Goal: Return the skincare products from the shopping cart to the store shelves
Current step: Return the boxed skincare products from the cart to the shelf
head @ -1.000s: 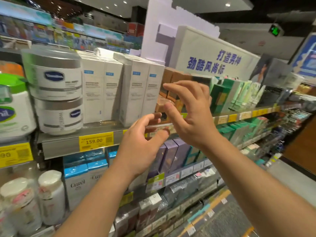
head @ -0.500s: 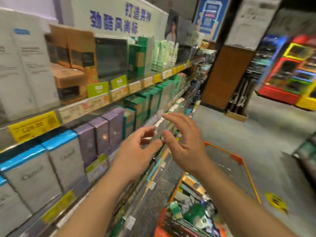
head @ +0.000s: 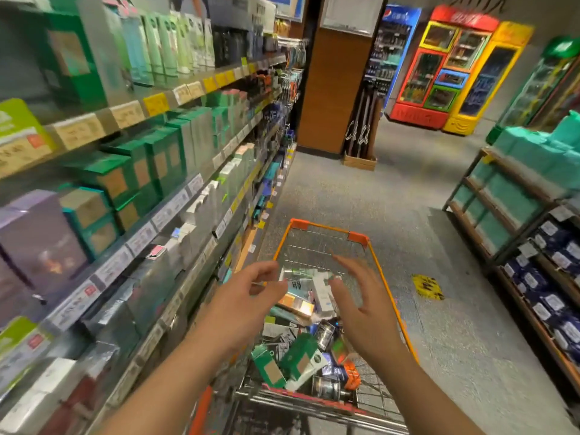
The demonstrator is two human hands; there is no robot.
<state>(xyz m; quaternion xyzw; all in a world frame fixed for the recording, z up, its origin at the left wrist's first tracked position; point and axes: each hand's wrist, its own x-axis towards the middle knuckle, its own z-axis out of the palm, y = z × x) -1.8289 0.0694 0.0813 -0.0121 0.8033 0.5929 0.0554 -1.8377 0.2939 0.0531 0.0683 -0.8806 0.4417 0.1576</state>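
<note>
Both hands empty, left hand (head: 241, 304), right hand (head: 365, 312), fingers apart; skincare products (head: 301, 356) directly below in shopping cart (head: 326, 229), right nearer.

There is one view only, from a camera on the person's head, looking forward and down the aisle. The shelves (head: 163, 189) run along the left, the cart (head: 326, 229) sits near and below (both forearms reach in from the bottom edge), and drink coolers (head: 452, 70) stand far right.
</note>
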